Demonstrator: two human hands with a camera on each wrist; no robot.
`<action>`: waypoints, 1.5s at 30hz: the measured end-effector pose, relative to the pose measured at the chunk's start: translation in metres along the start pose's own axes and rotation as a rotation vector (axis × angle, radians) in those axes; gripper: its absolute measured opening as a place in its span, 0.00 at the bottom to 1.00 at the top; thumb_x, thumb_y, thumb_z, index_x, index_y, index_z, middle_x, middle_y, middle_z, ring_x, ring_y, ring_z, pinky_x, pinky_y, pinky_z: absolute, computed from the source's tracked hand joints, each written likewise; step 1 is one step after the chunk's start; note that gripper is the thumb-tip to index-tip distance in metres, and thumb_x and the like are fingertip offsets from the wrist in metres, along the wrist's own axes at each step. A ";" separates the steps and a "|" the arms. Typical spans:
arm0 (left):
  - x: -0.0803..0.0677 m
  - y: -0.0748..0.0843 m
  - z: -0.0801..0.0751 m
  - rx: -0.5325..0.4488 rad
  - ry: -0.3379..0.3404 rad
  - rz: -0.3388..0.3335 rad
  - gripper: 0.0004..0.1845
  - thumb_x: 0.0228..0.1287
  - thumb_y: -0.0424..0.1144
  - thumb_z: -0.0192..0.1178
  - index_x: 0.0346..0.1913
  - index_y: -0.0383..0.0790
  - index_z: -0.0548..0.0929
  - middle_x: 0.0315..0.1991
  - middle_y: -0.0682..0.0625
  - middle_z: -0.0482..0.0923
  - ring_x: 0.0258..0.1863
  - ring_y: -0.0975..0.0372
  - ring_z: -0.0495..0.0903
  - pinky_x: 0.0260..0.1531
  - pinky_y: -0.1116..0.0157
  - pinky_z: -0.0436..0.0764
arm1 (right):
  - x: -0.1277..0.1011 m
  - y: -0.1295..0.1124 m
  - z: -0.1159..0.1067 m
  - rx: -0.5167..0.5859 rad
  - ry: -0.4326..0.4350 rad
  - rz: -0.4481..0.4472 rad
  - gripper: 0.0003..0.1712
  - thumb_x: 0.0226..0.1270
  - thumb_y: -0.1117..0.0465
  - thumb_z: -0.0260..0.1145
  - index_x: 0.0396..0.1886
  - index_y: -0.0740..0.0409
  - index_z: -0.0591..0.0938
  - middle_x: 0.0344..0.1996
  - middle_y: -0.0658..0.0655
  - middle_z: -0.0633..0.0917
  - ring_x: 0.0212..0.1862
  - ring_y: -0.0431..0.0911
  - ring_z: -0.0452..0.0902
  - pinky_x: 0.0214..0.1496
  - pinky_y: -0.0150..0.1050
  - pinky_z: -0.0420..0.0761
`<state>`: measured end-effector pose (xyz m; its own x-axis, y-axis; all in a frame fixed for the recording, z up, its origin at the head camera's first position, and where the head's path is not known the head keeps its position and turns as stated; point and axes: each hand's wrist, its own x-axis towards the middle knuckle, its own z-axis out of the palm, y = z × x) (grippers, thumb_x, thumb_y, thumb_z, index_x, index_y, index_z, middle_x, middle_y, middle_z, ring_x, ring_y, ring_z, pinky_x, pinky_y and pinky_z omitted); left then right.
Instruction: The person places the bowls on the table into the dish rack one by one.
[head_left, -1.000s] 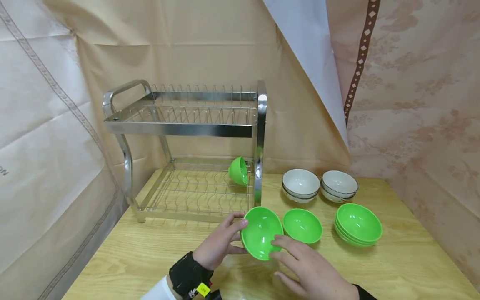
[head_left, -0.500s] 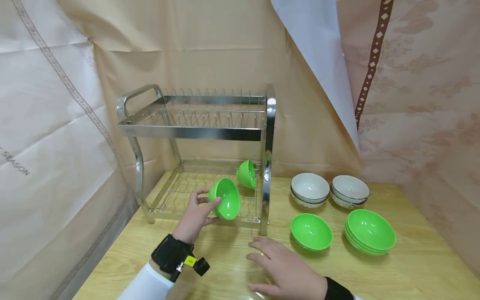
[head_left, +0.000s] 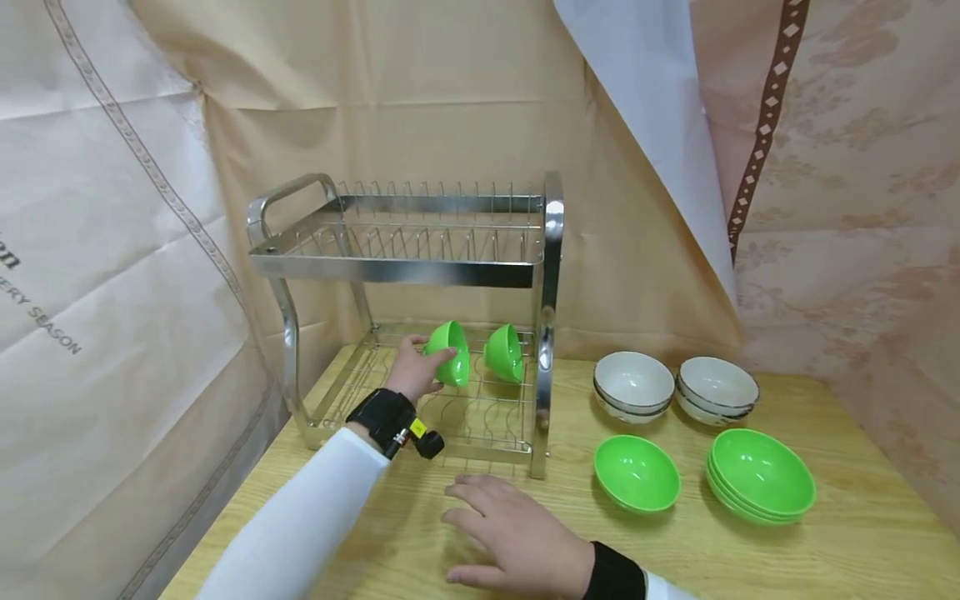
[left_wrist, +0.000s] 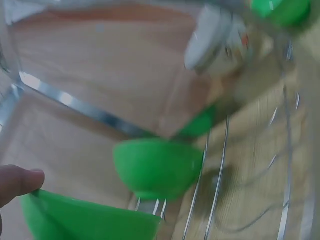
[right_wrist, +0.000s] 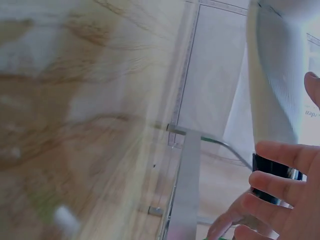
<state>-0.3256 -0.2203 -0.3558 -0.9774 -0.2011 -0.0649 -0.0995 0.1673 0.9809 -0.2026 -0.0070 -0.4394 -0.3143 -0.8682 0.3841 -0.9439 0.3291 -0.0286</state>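
My left hand (head_left: 415, 372) grips a small green bowl (head_left: 448, 353) by its rim, tilted on edge over the lower wire shelf of a two-tier steel dish rack (head_left: 405, 267). Just to its right a second green bowl (head_left: 503, 352) stands on edge on the same shelf. The left wrist view shows my thumb on the held bowl (left_wrist: 85, 217) with the other bowl (left_wrist: 157, 167) just beyond. My right hand (head_left: 510, 533) lies flat on the wooden table (head_left: 825, 542) in front of the rack, fingers spread, holding nothing.
To the right of the rack sit a single green bowl (head_left: 637, 472), a stack of green bowls (head_left: 761, 475), and two stacks of white bowls (head_left: 633, 385) (head_left: 717, 389). Cloth sheets hang behind and beside the table. The rack's top tier holds nothing.
My left hand carried the green bowl from the table front into the rack's lower shelf, up beside the bowl standing there. My right hand let go and settled flat on the table.
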 end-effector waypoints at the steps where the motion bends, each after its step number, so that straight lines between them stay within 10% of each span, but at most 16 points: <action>1: 0.006 0.001 0.003 0.040 0.009 0.003 0.38 0.66 0.42 0.66 0.70 0.35 0.57 0.64 0.29 0.62 0.58 0.39 0.75 0.49 0.51 0.83 | -0.001 0.001 0.001 0.002 0.000 0.003 0.32 0.70 0.31 0.53 0.62 0.46 0.75 0.68 0.54 0.71 0.71 0.49 0.64 0.72 0.48 0.66; 8: 0.052 -0.007 0.018 0.321 0.050 0.001 0.40 0.63 0.45 0.69 0.71 0.35 0.61 0.57 0.34 0.71 0.48 0.47 0.79 0.34 0.62 0.84 | -0.004 0.004 0.003 0.028 -0.001 0.030 0.32 0.70 0.30 0.51 0.61 0.45 0.75 0.69 0.52 0.70 0.71 0.48 0.63 0.71 0.48 0.66; 15: 0.075 -0.017 0.033 0.439 0.050 -0.019 0.41 0.60 0.49 0.71 0.70 0.40 0.61 0.56 0.36 0.68 0.50 0.47 0.76 0.42 0.57 0.81 | -0.004 0.008 -0.001 0.041 -0.021 0.037 0.33 0.71 0.29 0.48 0.62 0.45 0.75 0.69 0.51 0.70 0.71 0.47 0.62 0.72 0.47 0.66; 45: 0.082 -0.029 0.021 0.549 -0.095 0.004 0.41 0.67 0.49 0.63 0.72 0.30 0.56 0.67 0.32 0.64 0.64 0.42 0.68 0.62 0.47 0.72 | -0.005 0.007 -0.003 0.040 -0.052 0.013 0.33 0.71 0.30 0.49 0.61 0.46 0.76 0.68 0.51 0.71 0.71 0.46 0.63 0.74 0.44 0.61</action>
<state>-0.4070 -0.2212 -0.3937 -0.9879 -0.1155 -0.1030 -0.1537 0.6516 0.7428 -0.2072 0.0009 -0.4388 -0.3307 -0.8823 0.3350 -0.9426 0.3264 -0.0710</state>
